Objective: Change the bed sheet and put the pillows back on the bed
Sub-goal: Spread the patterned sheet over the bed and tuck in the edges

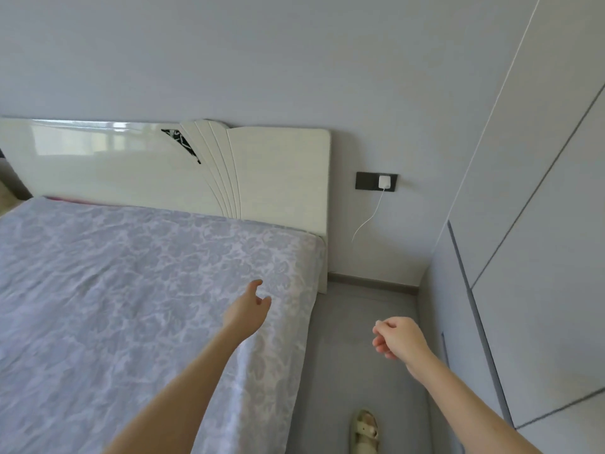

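Now the bed sheet (131,290) lies spread flat up to the headboard (278,178); no pillows are in view. My left hand (248,306) hovers relaxed and open over it, and my right hand (396,337) hangs loosely curled and empty, right of the headboard. I judge that fetching pillows comes next.

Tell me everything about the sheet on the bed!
The bed sheet is thin-looking, pale lilac cloth with a whitish flower pattern. It lies spread out flat and a little wrinkled. It runs up to the cream headboard and hangs down over the side nearest the person. No pillows show on it. The left hand reaches out over it near that side with relaxed fingers. Whether the hand touches the cloth cannot be told.
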`<action>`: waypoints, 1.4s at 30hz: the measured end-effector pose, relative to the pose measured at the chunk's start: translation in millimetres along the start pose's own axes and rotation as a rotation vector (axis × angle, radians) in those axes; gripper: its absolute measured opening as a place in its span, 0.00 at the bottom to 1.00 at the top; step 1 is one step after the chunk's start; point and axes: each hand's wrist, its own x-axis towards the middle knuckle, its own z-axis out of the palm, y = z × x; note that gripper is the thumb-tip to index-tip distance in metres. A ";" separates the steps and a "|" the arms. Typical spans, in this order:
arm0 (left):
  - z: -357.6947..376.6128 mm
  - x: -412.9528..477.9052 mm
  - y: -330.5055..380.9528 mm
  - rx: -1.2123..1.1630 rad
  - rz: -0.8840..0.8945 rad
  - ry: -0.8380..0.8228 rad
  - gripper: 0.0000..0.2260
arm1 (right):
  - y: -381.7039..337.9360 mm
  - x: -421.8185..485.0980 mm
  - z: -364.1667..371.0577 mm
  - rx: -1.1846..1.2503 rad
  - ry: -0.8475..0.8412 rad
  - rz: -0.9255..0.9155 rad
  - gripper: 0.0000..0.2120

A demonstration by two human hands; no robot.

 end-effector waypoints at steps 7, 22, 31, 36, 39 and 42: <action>12.9 166.6 31.5 0.058 -0.205 0.116 0.06 | -73.2 188.3 -7.4 -0.033 -0.058 0.012 0.12; 49.8 485.2 19.2 0.029 -0.453 0.165 0.11 | -147.7 466.4 90.0 0.053 -0.158 0.250 0.16; 132.9 654.0 -47.9 0.187 -0.425 0.139 0.10 | -102.7 619.4 196.6 0.127 -0.169 0.379 0.26; 158.4 718.8 -88.2 0.532 -0.037 -0.019 0.11 | -78.9 686.3 246.1 0.187 -0.208 0.427 0.23; 163.9 728.8 -99.1 0.563 -0.019 -0.051 0.12 | -69.6 704.1 263.0 0.336 -0.147 0.422 0.16; 158.3 726.3 -100.2 0.598 0.103 -0.106 0.12 | -66.7 709.6 272.2 0.308 -0.015 0.403 0.13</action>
